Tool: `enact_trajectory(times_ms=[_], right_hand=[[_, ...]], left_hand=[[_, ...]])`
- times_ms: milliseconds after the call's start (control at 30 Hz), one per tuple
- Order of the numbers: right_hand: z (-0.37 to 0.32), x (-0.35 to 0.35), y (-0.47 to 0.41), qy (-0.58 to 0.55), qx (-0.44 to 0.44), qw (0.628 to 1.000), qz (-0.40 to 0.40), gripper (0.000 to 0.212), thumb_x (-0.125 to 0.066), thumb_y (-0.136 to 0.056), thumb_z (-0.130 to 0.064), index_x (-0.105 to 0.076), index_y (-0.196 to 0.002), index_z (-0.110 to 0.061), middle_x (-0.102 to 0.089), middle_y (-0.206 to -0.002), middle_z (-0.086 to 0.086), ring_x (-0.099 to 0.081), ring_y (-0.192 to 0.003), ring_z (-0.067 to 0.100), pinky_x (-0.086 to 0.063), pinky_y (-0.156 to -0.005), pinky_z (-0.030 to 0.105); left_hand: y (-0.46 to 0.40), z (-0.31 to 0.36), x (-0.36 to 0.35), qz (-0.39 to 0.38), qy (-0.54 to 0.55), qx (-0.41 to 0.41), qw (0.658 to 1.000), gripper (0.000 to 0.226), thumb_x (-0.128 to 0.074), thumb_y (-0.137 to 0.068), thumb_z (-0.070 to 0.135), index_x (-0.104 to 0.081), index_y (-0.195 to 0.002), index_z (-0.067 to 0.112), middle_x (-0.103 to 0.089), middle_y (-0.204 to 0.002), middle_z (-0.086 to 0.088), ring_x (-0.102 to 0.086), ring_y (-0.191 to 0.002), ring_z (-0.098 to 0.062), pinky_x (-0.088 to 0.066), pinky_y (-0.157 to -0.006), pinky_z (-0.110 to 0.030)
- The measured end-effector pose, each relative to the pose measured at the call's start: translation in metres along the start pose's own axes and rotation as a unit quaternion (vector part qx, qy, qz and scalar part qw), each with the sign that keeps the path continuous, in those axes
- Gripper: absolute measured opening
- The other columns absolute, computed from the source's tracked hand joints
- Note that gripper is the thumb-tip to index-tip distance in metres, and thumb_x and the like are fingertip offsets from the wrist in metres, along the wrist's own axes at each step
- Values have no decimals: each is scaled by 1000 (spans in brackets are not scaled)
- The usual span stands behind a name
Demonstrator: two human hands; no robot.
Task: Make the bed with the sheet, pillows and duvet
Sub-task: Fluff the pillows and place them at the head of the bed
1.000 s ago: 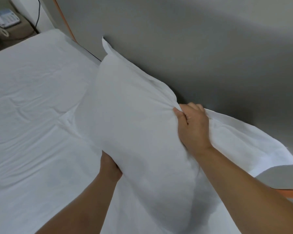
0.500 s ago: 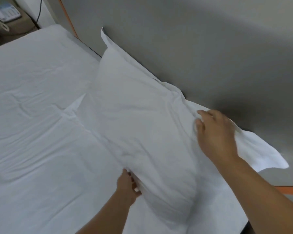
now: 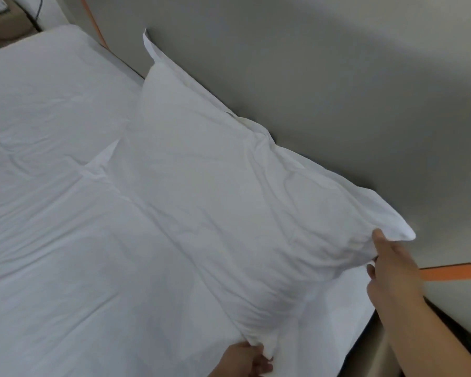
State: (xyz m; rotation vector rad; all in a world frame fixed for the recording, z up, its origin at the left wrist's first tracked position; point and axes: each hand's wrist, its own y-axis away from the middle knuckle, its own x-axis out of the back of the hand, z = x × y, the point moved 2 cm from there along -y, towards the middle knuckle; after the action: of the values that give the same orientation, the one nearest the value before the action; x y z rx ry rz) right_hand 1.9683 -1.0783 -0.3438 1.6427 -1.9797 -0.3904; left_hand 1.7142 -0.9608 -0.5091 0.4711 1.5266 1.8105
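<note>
White cotton-look pillow [image 3: 229, 202] lies flat at the head end of the bed, long edge against the grey headboard [image 3: 324, 99], running from far-left to near-right. Far-left corner flap of the case stands up against the headboard. Case creased, esp. toward the right end.

White sheet [image 3: 65, 213] covers the mattress to the left of and nearer than the pillow; wrinkled, w/ a fold ridge near centre. A small triangular flap of fabric lies on the sheet just beside the pillow's left edge.

Left hand [image 3: 245, 359], bottom edge of view: grip closed, fingers pinching the pillow's near corner; fabric bunched and pulled at that point. Hand partly cut off by frame.

Right hand [image 3: 392, 270], right side: thumb and fingers reach to the pillow's right-end corner, where the case puckers. Fingertips hidden behind the fabric, so cannot tell whether this grip is pinching the corner or only touching it. Forearm runs off to the near-right.

Orange strip [image 3: 452, 272] runs along the wall base to the right of the headboard; a second orange strip [image 3: 93, 23] at far-left beside the headboard edge. Brown bedside unit [image 3: 6, 31] at far-left corner, w/ a dark cable above it; detail blurred.
</note>
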Motion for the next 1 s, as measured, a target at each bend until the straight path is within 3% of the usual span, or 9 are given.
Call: enact_trajectory(times_ms=[67,167,300,367,467,633,733,867,1000], right_hand=[[-10,7,-1,-21,10,1000,-11,21,-64,-93,-43,-65,-97,-22,-68,-104,4,-58,-82,5,-49,-103,38],[-18,25,-4,-35,102,993,41,10,-63,-93,-37,-62,-89,-29,-63,-87,-9,-61,-84,12,-51,-82,32],[-2,35,-11,-22,81,993,78,18,-63,-91,-41,-61,-91,-23,-51,-74,-5,-48,-66,15,-42,-66,32],[-3,33,-14,22,79,992,98,24,-60,-92,-39,-60,-101,-17,-48,-74,-4,-44,-63,15,-40,-66,32],[-15,32,-4,103,150,976,120,30,-60,-91,-33,-56,-112,-12,-58,-92,5,-56,-81,25,-50,-78,38],[-42,2,29,358,468,807,38,48,-65,-90,-19,-51,-136,-11,-54,-132,13,-46,-122,31,-38,-103,42],[-64,-36,19,504,449,737,-14,45,-57,-97,-33,-52,-136,-12,-57,-134,10,-54,-118,32,-45,-95,43],[-89,-60,3,622,406,670,11,21,-54,-94,-31,-68,-94,-16,-70,-91,12,-61,-80,35,-42,-66,34],[-95,-58,11,604,412,681,45,18,-52,-92,-26,-62,-84,-14,-62,-70,12,-54,-63,33,-44,-62,34]], left_hand=[[3,-8,-6,19,-28,-4,999,21,-51,-96,-7,-63,-80,0,-62,-45,-6,-62,-39,-10,-48,-44,-17],[5,-26,-6,75,-103,-13,992,16,-74,-84,10,-67,-70,6,-71,-61,-5,-70,-56,-8,-48,-55,-13],[-3,-36,-10,107,-190,-47,975,32,-71,-87,17,-68,-109,-6,-69,-113,-11,-64,-103,-13,-42,-68,-8],[-4,-31,-11,83,-204,-55,974,15,-68,-90,14,-71,-96,0,-71,-93,3,-64,-100,-7,-40,-68,-4],[-1,-29,0,71,-221,-44,972,22,-68,-89,16,-66,-67,12,-65,-51,12,-66,-57,2,-46,-58,-8],[9,-14,12,146,-116,-83,979,26,-66,-89,24,-69,-79,0,-72,-69,-13,-68,-53,-23,-48,-44,-27],[4,2,17,197,-111,-123,966,20,-56,-92,13,-66,-78,4,-70,-66,-8,-62,-45,-19,-40,-41,-24],[-3,17,20,198,-81,-115,970,32,-49,-91,2,-55,-59,4,-52,-49,-9,-44,-40,-19,-32,-44,-24],[-4,18,22,168,-65,-100,979,27,-47,-89,0,-60,-66,2,-56,-53,-11,-44,-41,-18,-33,-45,-23]])
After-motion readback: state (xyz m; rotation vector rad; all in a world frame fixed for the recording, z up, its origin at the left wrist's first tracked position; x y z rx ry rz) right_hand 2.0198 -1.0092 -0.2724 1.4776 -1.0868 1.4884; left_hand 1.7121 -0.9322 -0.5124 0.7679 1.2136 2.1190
